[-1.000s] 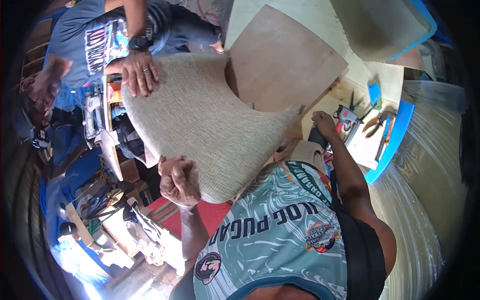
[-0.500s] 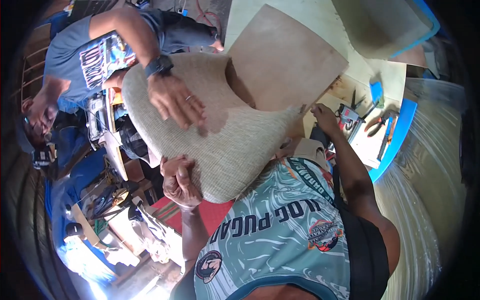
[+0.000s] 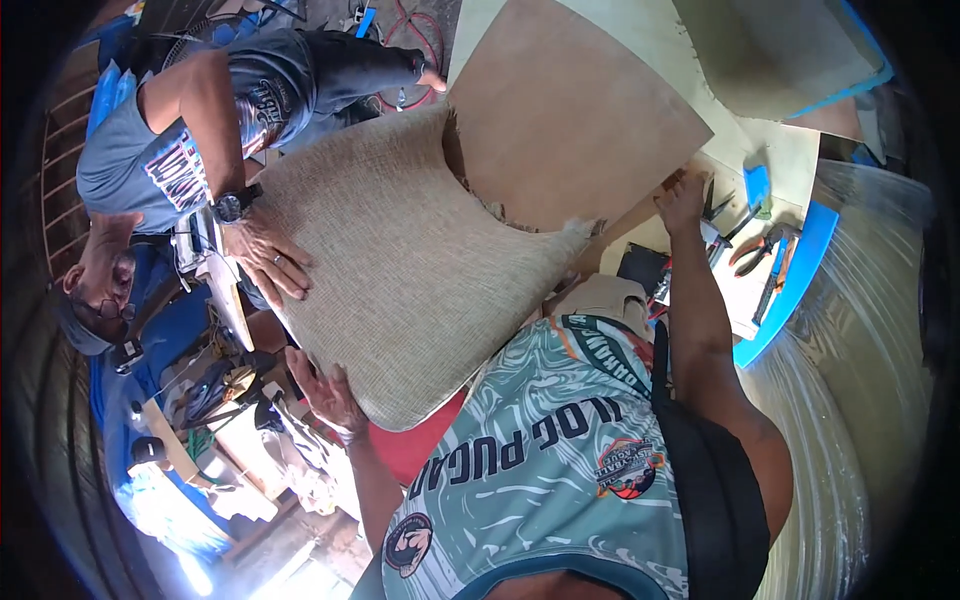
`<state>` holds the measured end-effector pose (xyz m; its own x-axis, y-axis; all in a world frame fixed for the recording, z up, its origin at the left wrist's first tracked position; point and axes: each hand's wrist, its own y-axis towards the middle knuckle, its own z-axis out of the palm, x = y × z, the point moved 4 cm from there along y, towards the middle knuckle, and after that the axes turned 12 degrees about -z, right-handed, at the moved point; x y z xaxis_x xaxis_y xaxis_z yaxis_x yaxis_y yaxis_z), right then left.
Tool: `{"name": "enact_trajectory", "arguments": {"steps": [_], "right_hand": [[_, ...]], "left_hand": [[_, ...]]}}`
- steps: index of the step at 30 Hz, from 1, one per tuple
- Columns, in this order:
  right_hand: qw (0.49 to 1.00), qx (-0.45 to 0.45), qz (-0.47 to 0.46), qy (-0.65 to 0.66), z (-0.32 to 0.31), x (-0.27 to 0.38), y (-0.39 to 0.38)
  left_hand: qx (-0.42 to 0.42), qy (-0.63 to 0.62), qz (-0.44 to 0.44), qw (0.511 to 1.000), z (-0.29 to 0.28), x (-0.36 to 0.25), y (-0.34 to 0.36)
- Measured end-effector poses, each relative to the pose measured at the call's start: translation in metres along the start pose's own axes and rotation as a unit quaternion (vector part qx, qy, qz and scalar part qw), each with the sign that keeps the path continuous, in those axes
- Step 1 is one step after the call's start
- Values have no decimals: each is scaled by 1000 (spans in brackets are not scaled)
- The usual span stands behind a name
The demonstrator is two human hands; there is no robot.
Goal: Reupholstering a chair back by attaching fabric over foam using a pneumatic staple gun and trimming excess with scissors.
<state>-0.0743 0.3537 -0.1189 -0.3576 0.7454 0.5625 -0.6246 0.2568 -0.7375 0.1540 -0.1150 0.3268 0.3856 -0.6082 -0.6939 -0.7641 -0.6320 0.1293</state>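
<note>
A beige woven fabric cover (image 3: 400, 230) with a curved cutout and frayed edge lies before me, its rounded corner near my body. My left hand (image 3: 325, 393) is open beside its lower left edge, fingers spread. My right hand (image 3: 684, 203) has its fingers curled close to the edge of a brown flat sheet (image 3: 580, 110); whether it grips anything is hidden. Across from me, another person's hand (image 3: 265, 255), wearing a ring and watch, lies flat on the fabric's left side.
Pliers (image 3: 760, 250) and other hand tools lie on a pale surface at the right, by a blue curved edge (image 3: 800, 285). A blue-rimmed translucent panel (image 3: 790, 60) stands at the upper right. Plastic-wrapped material (image 3: 850, 400) fills the right side. Clutter (image 3: 250, 450) covers the lower left.
My left hand has let go of the fabric edge and opened. My right hand has moved up and right from the fabric's corner. The other person's hand has slid left, and the fabric lies flatter.
</note>
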Motion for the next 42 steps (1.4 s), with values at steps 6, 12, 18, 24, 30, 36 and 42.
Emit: {"name": "enact_trajectory", "arguments": {"steps": [6,12,18,24,30,36,42], "right_hand": [[974,82,-105,183,39,10,-14],[978,126,-163,45,35,19,-44],[928,26,-333,-166,37,109,-99],[797,27,-561,-220,82,253,-203],[641,-57,-654,-397,140,315,-313],[464,-57,-617,-633,187,299,-267],[636,99,-579,-501,129,273,-239]], "left_hand": [[64,-210,-251,943,-5,55,6],[98,-246,-271,925,-23,80,22],[190,-368,-295,861,-22,104,27],[270,-486,-391,733,31,183,38],[391,-567,-390,611,154,312,69],[473,-397,-422,664,190,273,97],[495,59,38,866,176,76,84]]}}
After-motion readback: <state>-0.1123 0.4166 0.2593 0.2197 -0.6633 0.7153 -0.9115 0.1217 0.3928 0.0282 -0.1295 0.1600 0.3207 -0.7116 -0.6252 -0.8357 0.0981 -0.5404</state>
